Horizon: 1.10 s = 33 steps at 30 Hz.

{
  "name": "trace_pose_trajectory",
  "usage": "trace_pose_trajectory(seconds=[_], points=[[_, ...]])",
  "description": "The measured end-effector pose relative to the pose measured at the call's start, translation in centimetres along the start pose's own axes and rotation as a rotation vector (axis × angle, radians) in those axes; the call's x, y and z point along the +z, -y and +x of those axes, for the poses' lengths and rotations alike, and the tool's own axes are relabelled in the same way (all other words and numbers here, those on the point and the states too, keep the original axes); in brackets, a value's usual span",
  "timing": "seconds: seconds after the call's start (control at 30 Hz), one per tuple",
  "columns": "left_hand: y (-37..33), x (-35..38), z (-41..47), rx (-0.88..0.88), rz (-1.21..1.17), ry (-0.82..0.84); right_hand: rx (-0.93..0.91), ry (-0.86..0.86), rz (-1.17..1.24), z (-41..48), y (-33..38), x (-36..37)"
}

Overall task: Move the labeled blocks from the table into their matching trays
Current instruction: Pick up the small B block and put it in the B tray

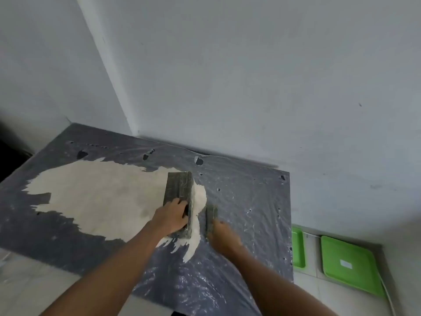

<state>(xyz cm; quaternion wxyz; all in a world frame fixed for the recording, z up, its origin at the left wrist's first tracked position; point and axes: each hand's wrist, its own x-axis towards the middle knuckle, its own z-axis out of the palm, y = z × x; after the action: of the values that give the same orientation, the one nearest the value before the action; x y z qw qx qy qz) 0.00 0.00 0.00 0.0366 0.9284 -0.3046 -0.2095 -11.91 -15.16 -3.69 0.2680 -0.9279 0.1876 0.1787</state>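
A large dark plastic-wrapped block (178,188) lies on the table (250,201), its near end under my left hand (171,218), whose fingers curl over that end. A smaller dark block (211,217) stands on edge just to the right, and my right hand (224,237), blurred, grips its near end. Two green trays sit on the floor to the right of the table: one partly hidden by the table edge (298,247), the other (350,267) carrying a white label. No block labels are readable.
The table is covered in torn dark plastic film with a big bare beige patch (95,197). It stands in a corner against grey walls (250,87). Pale floor shows at the lower left and beside the trays.
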Motion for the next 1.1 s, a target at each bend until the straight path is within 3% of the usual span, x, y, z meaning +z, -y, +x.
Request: trace_pose_trajectory(seconds=[0.13,0.4,0.6,0.83,1.0,1.1], points=[[2.1,1.3,1.0,0.055,0.023,-0.158,0.066,-0.048,-0.034,2.0,1.2,2.9],[3.3,1.3,3.0,0.161,0.041,-0.238,0.16,-0.18,-0.149,4.6,1.1,6.2],[1.4,-0.3,4.1,0.254,0.029,-0.239,0.035,-0.172,0.045,3.6,-2.5,2.1],[-5.8,-3.1,5.1,0.514,-0.263,0.032,0.02,-0.094,0.682,-0.6,-5.5,-8.4],[-10.5,-5.0,4.9,0.64,-0.419,0.097,-0.003,-0.094,0.844,-3.9,-7.4,-13.4],[-12.1,-5.9,4.7,0.65,-0.463,0.111,-0.016,-0.2,0.821,-4.9,-8.8,-14.5]])
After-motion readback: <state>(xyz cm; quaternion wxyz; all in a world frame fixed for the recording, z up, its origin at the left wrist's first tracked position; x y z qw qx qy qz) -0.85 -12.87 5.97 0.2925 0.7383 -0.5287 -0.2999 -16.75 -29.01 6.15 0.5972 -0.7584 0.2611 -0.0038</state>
